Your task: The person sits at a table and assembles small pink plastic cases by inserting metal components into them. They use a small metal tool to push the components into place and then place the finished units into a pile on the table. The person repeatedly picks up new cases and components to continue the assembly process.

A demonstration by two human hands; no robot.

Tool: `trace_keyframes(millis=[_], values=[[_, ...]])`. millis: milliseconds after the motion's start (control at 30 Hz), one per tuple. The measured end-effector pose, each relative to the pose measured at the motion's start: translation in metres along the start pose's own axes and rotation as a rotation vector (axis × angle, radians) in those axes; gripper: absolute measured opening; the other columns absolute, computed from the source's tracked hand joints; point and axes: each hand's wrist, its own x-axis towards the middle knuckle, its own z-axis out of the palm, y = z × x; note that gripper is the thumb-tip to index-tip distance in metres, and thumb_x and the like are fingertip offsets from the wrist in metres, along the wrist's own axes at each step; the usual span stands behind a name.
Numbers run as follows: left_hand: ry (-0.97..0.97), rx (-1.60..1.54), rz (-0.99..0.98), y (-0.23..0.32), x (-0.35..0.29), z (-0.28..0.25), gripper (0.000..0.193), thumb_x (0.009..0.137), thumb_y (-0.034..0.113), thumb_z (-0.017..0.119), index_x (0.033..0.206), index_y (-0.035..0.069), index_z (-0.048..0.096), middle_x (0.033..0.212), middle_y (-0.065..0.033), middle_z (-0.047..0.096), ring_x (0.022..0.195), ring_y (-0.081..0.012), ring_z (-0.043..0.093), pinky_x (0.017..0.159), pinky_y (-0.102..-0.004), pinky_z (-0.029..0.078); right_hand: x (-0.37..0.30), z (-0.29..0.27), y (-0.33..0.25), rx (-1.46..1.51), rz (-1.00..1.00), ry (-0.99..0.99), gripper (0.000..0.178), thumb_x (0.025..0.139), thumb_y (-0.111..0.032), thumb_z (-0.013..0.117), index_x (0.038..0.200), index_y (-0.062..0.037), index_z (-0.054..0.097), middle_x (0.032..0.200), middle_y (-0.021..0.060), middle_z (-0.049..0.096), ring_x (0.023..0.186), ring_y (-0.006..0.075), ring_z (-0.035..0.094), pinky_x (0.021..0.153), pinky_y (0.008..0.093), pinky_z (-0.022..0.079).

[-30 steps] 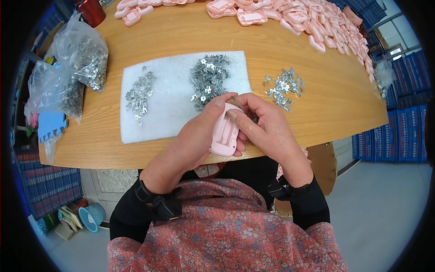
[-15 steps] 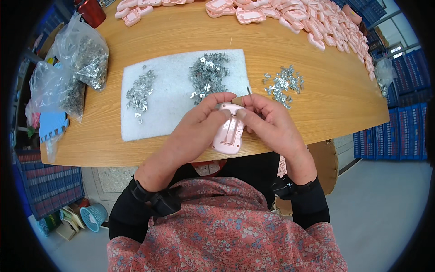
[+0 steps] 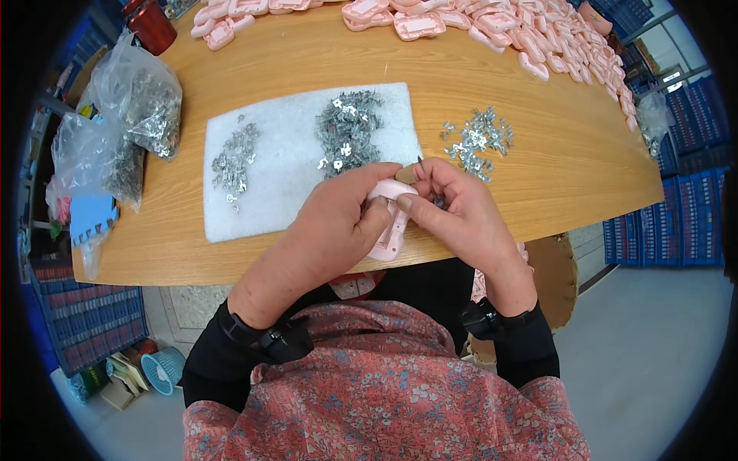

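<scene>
Both hands clasp 1 pink plastic case (image 3: 390, 223) over the near table edge (image 3: 584, 192), left hand (image 3: 338, 223) wrapped round it for steadiness, right hand (image 3: 453, 207) pinching its top, metal clips (image 3: 346, 131) heaped on the white pad (image 3: 284, 165) within reach

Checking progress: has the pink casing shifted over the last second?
Yes. The pink casing has edged toward the person, away from the white foam pad and over the table edge.

A small pink plastic casing (image 3: 390, 223), rounded and glossy, is held upright-tilted above the desk's (image 3: 553, 154) near edge, partly hidden by fingers (image 3: 377, 219).
</scene>
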Motion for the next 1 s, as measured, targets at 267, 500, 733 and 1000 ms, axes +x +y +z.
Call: trace_keyframes(millis=[267, 500, 733, 1000], values=[[-0.016, -1.051, -0.316, -0.01, -0.005, -0.005, 0.035, 0.103, 0.024, 0.05, 0.132, 0.004, 0.051, 0.089, -0.0077, 0.061, 0.064, -0.0171, 0.058, 0.06, -0.0317, 0.048, -0.009, 0.016, 0.002, 0.125, -0.072, 0.146, 0.019, 0.096, -0.007, 0.062, 0.113, 0.0014, 0.063, 0.088, -0.0008, 0.062, 0.073, 0.0043, 0.052, 0.063, 0.0227, 0.044], [-0.063, -1.284, -0.334, -0.012, -0.007, -0.008, 0.043, 0.103, 0.035, 0.054, 0.135, 0.006, 0.048, 0.086, -0.0072, 0.058, 0.061, -0.015, 0.052, 0.056, -0.0307, 0.043, -0.002, 0.036, 0.01, -0.148, -0.425, 0.184, 0.027, 0.089, -0.001, 0.063, 0.116, -0.0011, 0.065, 0.084, 0.0091, 0.063, 0.072, 0.0193, 0.063, 0.065, 0.0294, 0.05], [-0.079, -1.281, -0.332, -0.015, -0.009, -0.007, 0.04, 0.105, 0.032, 0.049, 0.138, 0.009, 0.047, 0.087, -0.0044, 0.057, 0.069, -0.0123, 0.051, 0.062, -0.0282, 0.043, -0.007, 0.038, 0.006, -0.552, -0.62, 0.131, 0.026, 0.086, -0.013, 0.072, 0.11, -0.0034, 0.066, 0.086, 0.0113, 0.061, 0.074, 0.0271, 0.064, 0.063, 0.0324, 0.052], [0.195, -0.644, -0.125, -0.001, -0.008, 0.015, 0.036, 0.104, 0.011, 0.037, 0.138, 0.007, 0.044, 0.103, -0.0038, 0.057, 0.088, -0.0103, 0.055, 0.077, -0.0259, 0.049, -0.032, 0.043, -0.007, -0.122, -0.328, 0.26, 0.041, 0.079, -0.009, 0.08, 0.115, -0.0003, 0.062, 0.089, 0.006, 0.065, 0.072, 0.0128, 0.061, 0.063, 0.0264, 0.051]])
